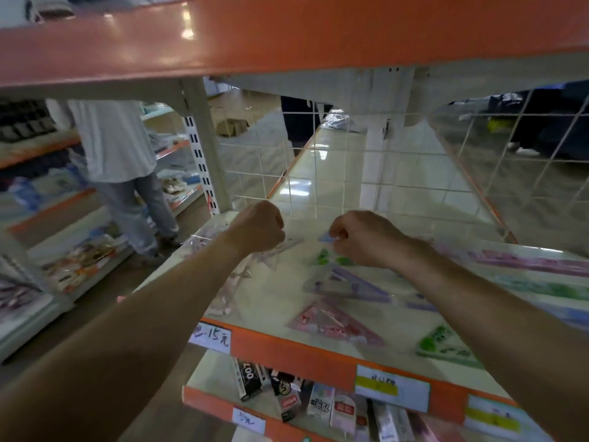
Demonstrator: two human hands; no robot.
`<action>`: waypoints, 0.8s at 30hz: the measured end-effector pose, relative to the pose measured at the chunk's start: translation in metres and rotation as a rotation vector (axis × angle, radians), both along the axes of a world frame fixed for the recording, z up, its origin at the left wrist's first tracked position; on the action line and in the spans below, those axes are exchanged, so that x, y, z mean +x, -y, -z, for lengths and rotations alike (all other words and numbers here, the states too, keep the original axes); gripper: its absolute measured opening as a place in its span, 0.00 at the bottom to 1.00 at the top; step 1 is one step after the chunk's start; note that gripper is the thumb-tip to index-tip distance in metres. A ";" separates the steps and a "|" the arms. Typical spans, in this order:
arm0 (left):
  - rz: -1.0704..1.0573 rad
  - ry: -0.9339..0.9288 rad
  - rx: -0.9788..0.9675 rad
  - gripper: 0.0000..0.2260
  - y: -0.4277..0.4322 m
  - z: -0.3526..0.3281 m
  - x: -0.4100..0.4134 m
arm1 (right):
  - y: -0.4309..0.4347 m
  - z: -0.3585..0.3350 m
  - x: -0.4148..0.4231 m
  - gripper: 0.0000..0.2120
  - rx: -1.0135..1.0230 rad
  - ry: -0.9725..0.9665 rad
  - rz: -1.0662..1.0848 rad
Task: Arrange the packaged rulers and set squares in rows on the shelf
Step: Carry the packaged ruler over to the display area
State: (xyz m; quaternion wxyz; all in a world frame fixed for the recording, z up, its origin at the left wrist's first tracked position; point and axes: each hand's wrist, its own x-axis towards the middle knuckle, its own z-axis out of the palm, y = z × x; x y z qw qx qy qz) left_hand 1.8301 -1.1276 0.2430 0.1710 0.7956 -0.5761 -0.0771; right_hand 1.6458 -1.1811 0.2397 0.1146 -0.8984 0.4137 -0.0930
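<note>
- two bare hands reach over one cream shelf (280, 298) with an orange front edge; both forearms come in from below.
- three triangular set square packets lie loose on the shelf: one purple packet (347, 282), one pink packet (334, 320) and one green packet (446, 346).
- about three long ruler packets (535, 263) lie side by side at the right, in pink-purple, green and blue; they are too blurred for a firm count.
- the left hand (258, 228) is curled into a fist around a long clear pack (287, 244) with pink print, which sticks out on both sides of the fist.
- the right hand (360, 237) pinches the top of a blue-tipped pack (326, 236) between thumb and curled fingers, held just above the shelf towards the back.
- the purple packet lies just in front of the right hand, the pink one nearer the front edge, and the green one at the front right under the right forearm.
- every packet is a clear sleeve with pastel plastic showing through.
- three paper price labels (392, 389) sit on the front edge.
- a white wire grid (350, 173) stands behind the shelf.
- one person in a white top (114, 138) stands in the aisle to the left.
</note>
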 end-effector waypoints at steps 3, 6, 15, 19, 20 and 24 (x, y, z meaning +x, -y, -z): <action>-0.069 -0.006 0.026 0.08 -0.015 0.001 0.029 | -0.009 0.002 0.027 0.11 0.014 -0.006 -0.067; -0.104 0.011 0.080 0.09 -0.030 0.002 0.052 | -0.018 0.006 0.051 0.12 0.006 -0.030 -0.101; -0.183 -0.111 0.241 0.10 -0.075 0.011 0.086 | -0.066 0.025 0.115 0.14 0.116 -0.145 -0.290; -0.205 -0.205 0.341 0.13 -0.083 0.018 0.092 | -0.083 0.031 0.136 0.17 0.104 -0.233 -0.283; -0.208 -0.224 0.365 0.13 -0.084 0.018 0.093 | -0.087 0.032 0.139 0.17 0.072 -0.240 -0.277; -0.230 -0.309 0.425 0.14 -0.084 0.022 0.096 | -0.096 0.039 0.150 0.18 -0.007 -0.239 -0.261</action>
